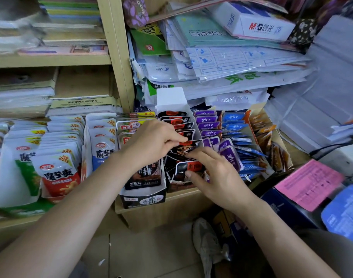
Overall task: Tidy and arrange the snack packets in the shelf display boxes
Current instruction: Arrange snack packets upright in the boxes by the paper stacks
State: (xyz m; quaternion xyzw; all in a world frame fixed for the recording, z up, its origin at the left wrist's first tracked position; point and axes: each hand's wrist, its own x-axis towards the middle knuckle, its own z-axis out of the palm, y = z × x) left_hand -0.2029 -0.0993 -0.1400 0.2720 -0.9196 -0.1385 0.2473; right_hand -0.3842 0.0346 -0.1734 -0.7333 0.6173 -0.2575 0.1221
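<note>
Black-and-red snack packets (177,122) stand in a row in a white display box (170,99) on the shelf. My left hand (151,141) reaches over the box and pinches a black-and-red packet (184,148) near its middle. My right hand (215,173) pinches the same loose packets from the front, with its thumb on a front packet (188,167). To the left a black box (143,198) holds black packets. To the right lie purple packets (208,125) and blue packets (234,122).
White, red and green snack bags (57,169) fill boxes at the left. Stacks of paper and envelopes (231,63) hang over the snack boxes. A pink sheet (309,183) lies on blue boxes at right. A wooden shelf post (115,47) rises behind. A shoe (206,237) rests on the floor below.
</note>
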